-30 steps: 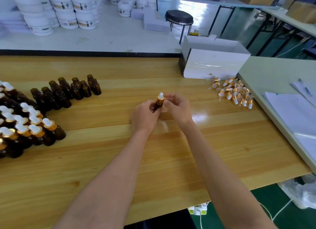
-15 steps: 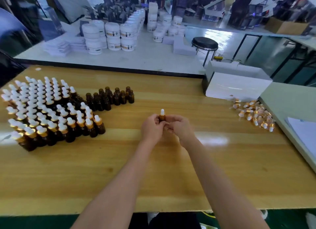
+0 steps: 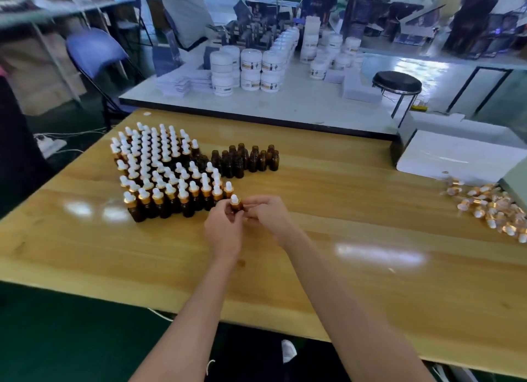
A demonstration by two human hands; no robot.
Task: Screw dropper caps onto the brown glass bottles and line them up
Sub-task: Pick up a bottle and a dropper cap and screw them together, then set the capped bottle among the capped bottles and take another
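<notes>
Both hands hold one brown glass bottle (image 3: 236, 204) with a white-bulb, gold-collared dropper cap, just right of the capped group. My left hand (image 3: 224, 232) grips its body from below. My right hand (image 3: 268, 215) pinches it near the cap from the right. Several capped bottles (image 3: 159, 170) stand in rows at the table's left. Behind them, several uncapped brown bottles (image 3: 245, 159) stand in a cluster. A pile of loose dropper caps (image 3: 490, 207) lies at the far right.
The wooden table (image 3: 342, 239) has bare surface in front and between the bottles and caps. A white box (image 3: 456, 159) stands at the back right. Beyond are a white table with white jars (image 3: 251, 68), a black stool (image 3: 396, 82) and a blue chair (image 3: 94, 51).
The view has swung left and up, bringing the whole capped group into sight. Both hands with the bottle have moved left, close to the front right corner of the capped rows.
</notes>
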